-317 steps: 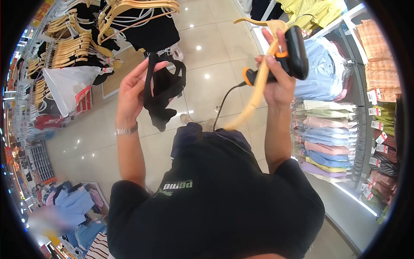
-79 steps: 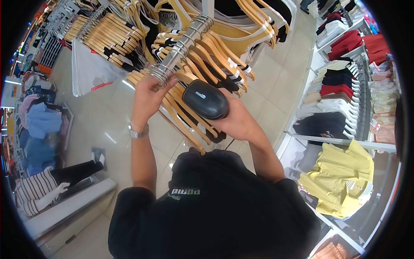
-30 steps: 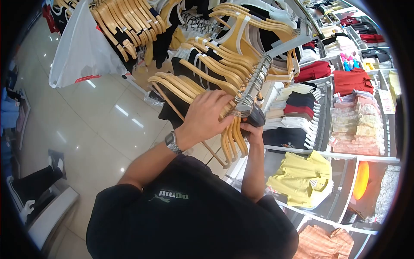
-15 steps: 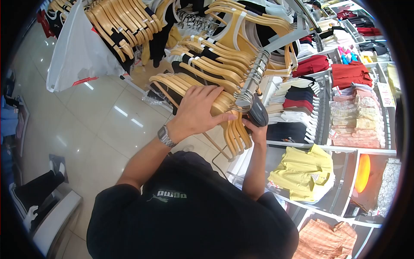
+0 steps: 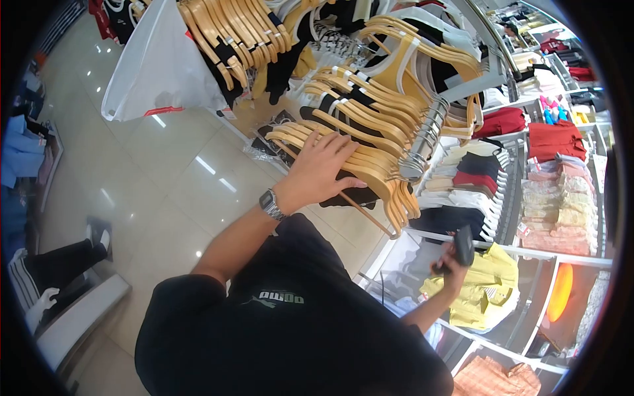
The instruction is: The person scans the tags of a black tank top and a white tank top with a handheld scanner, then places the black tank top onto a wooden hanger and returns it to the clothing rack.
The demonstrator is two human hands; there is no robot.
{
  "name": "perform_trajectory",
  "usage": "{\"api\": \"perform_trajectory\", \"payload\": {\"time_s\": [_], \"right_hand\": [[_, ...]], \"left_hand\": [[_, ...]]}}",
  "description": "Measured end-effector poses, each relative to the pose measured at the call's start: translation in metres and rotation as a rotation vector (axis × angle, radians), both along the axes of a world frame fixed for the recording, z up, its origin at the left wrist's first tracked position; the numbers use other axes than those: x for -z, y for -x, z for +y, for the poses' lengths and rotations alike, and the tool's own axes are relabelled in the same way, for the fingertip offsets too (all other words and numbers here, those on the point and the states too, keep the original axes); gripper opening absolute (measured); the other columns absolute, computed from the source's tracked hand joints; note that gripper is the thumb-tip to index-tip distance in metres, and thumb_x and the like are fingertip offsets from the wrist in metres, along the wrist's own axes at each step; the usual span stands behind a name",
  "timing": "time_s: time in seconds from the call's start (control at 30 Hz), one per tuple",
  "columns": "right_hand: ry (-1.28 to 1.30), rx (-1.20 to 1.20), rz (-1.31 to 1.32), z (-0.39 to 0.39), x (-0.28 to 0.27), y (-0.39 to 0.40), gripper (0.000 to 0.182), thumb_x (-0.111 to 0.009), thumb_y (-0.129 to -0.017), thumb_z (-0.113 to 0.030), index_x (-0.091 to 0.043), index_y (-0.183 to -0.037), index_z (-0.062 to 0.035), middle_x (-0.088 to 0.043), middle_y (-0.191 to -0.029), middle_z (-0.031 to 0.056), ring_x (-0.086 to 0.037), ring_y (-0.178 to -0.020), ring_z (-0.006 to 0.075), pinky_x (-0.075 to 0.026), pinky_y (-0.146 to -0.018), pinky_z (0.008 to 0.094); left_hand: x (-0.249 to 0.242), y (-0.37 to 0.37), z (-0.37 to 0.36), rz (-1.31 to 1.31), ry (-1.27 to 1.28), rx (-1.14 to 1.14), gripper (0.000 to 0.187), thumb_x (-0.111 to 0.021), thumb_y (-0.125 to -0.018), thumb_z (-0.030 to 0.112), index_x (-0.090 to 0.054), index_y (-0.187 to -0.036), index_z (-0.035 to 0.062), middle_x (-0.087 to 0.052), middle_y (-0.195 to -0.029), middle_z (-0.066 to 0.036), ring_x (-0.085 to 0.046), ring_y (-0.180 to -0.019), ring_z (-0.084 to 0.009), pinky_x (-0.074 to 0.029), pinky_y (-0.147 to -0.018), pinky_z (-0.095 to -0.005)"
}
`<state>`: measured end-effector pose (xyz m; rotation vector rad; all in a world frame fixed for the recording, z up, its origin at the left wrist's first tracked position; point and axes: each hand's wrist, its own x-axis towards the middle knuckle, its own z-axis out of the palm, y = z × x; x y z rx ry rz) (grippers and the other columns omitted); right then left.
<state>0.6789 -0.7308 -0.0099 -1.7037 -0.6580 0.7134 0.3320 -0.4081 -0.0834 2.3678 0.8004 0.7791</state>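
My left hand [image 5: 323, 168], with a metal watch [image 5: 269, 204] on its wrist, lies across the nearest wooden hangers [image 5: 380, 158]. Its fingers are stretched out and slightly spread, the thumb apart below them. Those hangers are pushed close together on a metal rail [image 5: 417, 164], with dark garments partly hidden below. Off to the right, my right hand [image 5: 450, 269] is closed around the grip of a black handheld barcode scanner [image 5: 465, 246]. The scanner is apart from the hangers, above a shelf with a folded yellow shirt [image 5: 487, 290].
A white plastic bag [image 5: 165, 66] hangs by another row of wooden hangers [image 5: 228, 33]. Shelves on the right hold red garments [image 5: 557, 140], pink patterned clothes [image 5: 558, 208] and an orange checked shirt [image 5: 498, 377]. At lower left a mannequin [image 5: 63, 280] in dark trousers lies near a white platform [image 5: 89, 317].
My right hand has moved the scanner away from the hangers, right and down toward the yellow shirt. My left hand stays on the hangers. The whole view has shifted, so the scene sits farther right.
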Motion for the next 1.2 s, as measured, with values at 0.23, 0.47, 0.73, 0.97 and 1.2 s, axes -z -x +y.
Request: {"api": "perform_trajectory", "payload": {"time_s": [0.23,0.47,0.73,0.97,1.2], "right_hand": [[0.212,-0.867,0.165,0.021,0.042,0.085,0.065,-0.086,-0.067,-0.003,-0.055,-0.125,0.005,-0.07,-0.102,0.0156,-0.068,-0.077,0.0247,-0.055,-0.072,0.0396],[0.561,-1.12,0.436,0.22,0.098,0.244,0.036,-0.082,-0.081,-0.014,-0.064,-0.111,-0.003,-0.068,-0.089,0.0048,-0.061,-0.068,0.0107,-0.05,-0.062,0.0258],[0.415,-1.454,0.489,0.352,0.138,0.357,0.044,-0.083,-0.082,-0.018,-0.064,-0.118,-0.0014,-0.069,-0.109,0.0057,-0.06,-0.102,0.0157,-0.046,-0.096,0.0311],[0.238,-1.705,0.509,0.456,0.129,0.437,0.046,-0.084,-0.08,-0.018,-0.064,-0.116,0.0017,-0.071,-0.104,0.0094,-0.062,-0.096,0.0154,-0.048,-0.091,0.03],[0.092,-1.756,0.469,0.522,0.08,0.454,0.052,-0.087,-0.074,-0.013,-0.062,-0.117,0.0027,-0.071,-0.108,0.0106,-0.063,-0.1,0.0163,-0.049,-0.092,0.0302]], "left_hand": [[-0.007,0.024,0.004,-0.195,-0.034,0.003,0.066,-0.072,-0.085,0.044,-0.054,-0.138,0.0094,-0.049,-0.144,-0.013,-0.038,-0.14,-0.0351,-0.025,-0.117,-0.0524],[-0.025,0.12,0.037,-0.336,-0.092,-0.252,0.036,-0.072,-0.085,0.012,-0.066,-0.12,0.0046,-0.064,-0.123,-0.012,-0.057,-0.119,-0.0346,-0.044,-0.102,-0.043],[-0.037,0.266,0.093,-0.342,-0.088,-0.754,0.018,-0.06,-0.094,0.004,-0.068,-0.109,0.0007,-0.068,-0.109,-0.013,-0.064,-0.105,-0.0273,-0.047,-0.092,-0.0361],[-0.043,0.344,0.178,-0.179,0.045,-0.759,0.019,-0.057,-0.095,0.002,-0.068,-0.11,0.0002,-0.071,-0.099,-0.015,-0.069,-0.09,-0.0285,-0.051,-0.085,-0.0342],[-0.001,0.368,0.236,0.107,0.283,-0.449,0.033,-0.061,-0.09,0.002,-0.064,-0.122,0.0033,-0.068,-0.116,-0.017,-0.065,-0.108,-0.0341,-0.052,-0.09,-0.039]]}}
